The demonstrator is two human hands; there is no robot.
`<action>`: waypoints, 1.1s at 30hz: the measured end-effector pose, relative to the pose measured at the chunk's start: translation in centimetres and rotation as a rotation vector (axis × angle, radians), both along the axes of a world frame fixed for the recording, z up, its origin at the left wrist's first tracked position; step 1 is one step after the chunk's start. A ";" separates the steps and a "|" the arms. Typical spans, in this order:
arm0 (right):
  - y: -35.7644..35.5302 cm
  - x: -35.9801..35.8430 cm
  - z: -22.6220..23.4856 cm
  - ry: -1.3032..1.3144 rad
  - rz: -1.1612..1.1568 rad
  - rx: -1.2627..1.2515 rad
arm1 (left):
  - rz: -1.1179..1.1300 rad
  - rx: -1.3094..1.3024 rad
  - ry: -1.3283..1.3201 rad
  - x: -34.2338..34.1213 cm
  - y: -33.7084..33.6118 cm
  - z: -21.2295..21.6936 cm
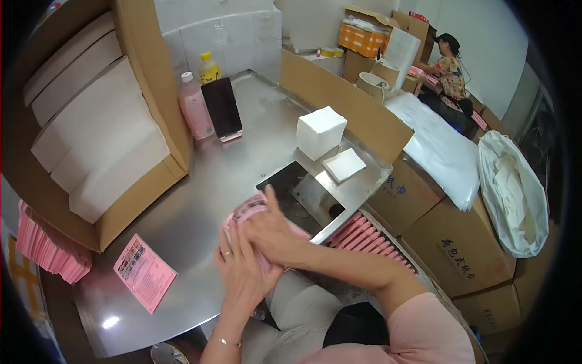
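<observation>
Clasping a pink packet (247,209) together, the left hand (241,270) and the right hand (274,233) met just over the near edge of a steel table (209,173). The left hand lay along the packet's lower left side, fingers curved against it; the right hand covered much of its top, thumb pointing toward twelve o'clock. Both grips were closed on the packet, whose long axis seemed to run from about eleven to five o'clock; the hands hid too much of it to tell whether it was sealed. From this grip, a flat pink printed piece (145,273) lay on the steel toward half past eight, slanting from half past ten to half past four, with the left hand nearer. Toward half past one, nearer the right hand, stood a tall stack of white squares (321,134), a shorter stack (344,165) just beside it. At three o'clock, a row of pink packets (370,239) sat packed together beyond the right forearm (342,267).
</observation>
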State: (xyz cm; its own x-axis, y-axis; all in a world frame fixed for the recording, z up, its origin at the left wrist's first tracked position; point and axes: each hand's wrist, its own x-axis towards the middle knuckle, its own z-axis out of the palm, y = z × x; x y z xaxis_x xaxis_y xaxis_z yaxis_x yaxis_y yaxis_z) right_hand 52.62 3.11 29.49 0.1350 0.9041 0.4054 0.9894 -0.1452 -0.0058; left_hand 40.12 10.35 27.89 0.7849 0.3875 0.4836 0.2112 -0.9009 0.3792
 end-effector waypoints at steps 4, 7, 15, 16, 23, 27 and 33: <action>-1.1 -1.2 -0.4 0.287 0.194 0.020 | 0.128 0.143 0.120 -1.5 0.9 1.0; -4.8 5.7 0.0 0.148 -0.130 0.455 | 0.065 0.137 0.213 -3.1 0.9 1.0; -10.0 11.2 -2.4 0.103 -0.404 0.284 | 0.153 0.177 0.113 -2.4 1.2 1.2; -10.0 11.2 -2.6 0.108 -0.402 0.278 | 0.134 0.168 0.136 -2.6 0.9 1.8; -9.2 10.2 -1.8 0.356 -0.403 0.556 | -0.077 0.056 0.166 -2.3 0.8 1.6; -7.0 2.2 -0.2 0.269 0.082 0.401 | -0.184 -0.018 0.109 -3.6 0.8 0.9; -2.1 -0.7 -3.3 0.041 0.212 0.034 | -0.077 -0.054 0.119 -3.3 0.4 2.7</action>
